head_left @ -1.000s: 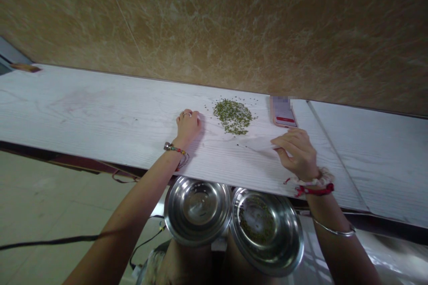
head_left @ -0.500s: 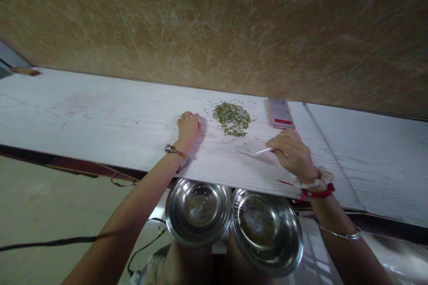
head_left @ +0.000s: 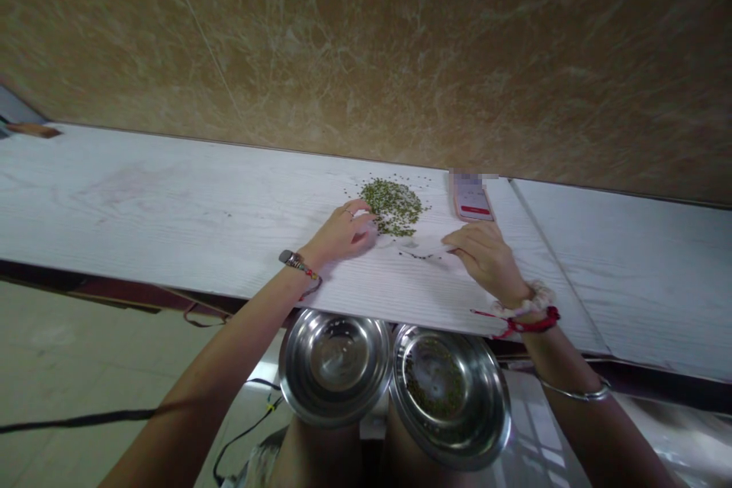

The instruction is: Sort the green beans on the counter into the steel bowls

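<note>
A loose pile of small green seeds that look like mung beans (head_left: 394,206) lies on the white wood-grain tabletop (head_left: 171,206). My left hand (head_left: 346,232) rests at the pile's left edge, fingers curled inward. Something whitish shows between them, too blurred to name. To the right of the pile, my right hand (head_left: 483,255) pinches a white-handled tool (head_left: 438,246) with a flat, translucent blade, blurred and held low over the table. A few dark seeds form a line along the blade's near edge.
Beyond my right hand lies a phone (head_left: 473,197) with its screen lit. Two steel bowls sit below the table edge at my lap: the left bowl (head_left: 294,389) and the right bowl (head_left: 495,396), with green seeds inside. A marbled wall (head_left: 343,53) rises behind the table.
My left hand has moved right, up to the edge of the seed pile. The tool in my right hand has tilted, and a few seeds now lie along its blade.
</note>
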A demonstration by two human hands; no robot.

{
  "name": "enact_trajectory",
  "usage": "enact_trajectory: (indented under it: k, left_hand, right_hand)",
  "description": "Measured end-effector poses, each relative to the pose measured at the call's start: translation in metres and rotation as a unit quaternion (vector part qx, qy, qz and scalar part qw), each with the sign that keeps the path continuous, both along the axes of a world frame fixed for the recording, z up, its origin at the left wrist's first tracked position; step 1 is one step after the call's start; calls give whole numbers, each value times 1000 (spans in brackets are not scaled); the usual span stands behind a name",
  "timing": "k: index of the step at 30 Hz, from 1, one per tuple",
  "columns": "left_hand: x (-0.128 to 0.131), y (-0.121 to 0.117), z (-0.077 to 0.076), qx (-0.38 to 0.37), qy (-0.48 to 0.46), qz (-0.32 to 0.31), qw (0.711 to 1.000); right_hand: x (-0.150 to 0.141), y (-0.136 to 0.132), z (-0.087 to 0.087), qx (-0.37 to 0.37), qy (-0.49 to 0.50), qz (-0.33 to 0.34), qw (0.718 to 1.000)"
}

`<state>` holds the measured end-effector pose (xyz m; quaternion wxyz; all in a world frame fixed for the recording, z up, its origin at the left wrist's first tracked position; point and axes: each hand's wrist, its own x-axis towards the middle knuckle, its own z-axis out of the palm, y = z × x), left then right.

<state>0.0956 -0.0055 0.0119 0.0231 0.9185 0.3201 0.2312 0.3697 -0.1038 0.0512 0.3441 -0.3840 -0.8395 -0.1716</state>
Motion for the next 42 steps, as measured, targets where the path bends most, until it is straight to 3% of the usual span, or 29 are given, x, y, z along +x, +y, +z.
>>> enact_trajectory:
  k: [5,12,20,24,29,32,35,39,42]
  left_hand:
    - [0,-3,0,-39,28,24,999]
    - [-1,-4,3,-82,57,-18,995]
    - [-1,-3,3,-104,75,-7,992]
    - [-1,-5,4,-104,80,-8,991]
    - [1,-8,8,-81,97,-20,992]
    - [4,-11,11,-52,98,-63,992]
    - [9,-14,12,-31,83,-137,987]
    - [15,-18,12,-37,53,-235,970]
    - [18,-21,12,-65,49,-265,961]
  right_hand:
    - [10,-9,2,-26,8,9,1000]
    - [4,-8,5,-17,33,12,999]
    - [11,-8,6,-63,2,33,997]
    - [26,-15,11,-80,2,12,997]
    - [36,-16,9,-27,27,-77,996]
    - [37,-17,6,1,-6,-148,989]
    - [35,-23,4,13,-50,-178,983]
    - [28,-34,3,-6,-64,-171,983]
    - [21,-43,5,-19,-57,-151,987]
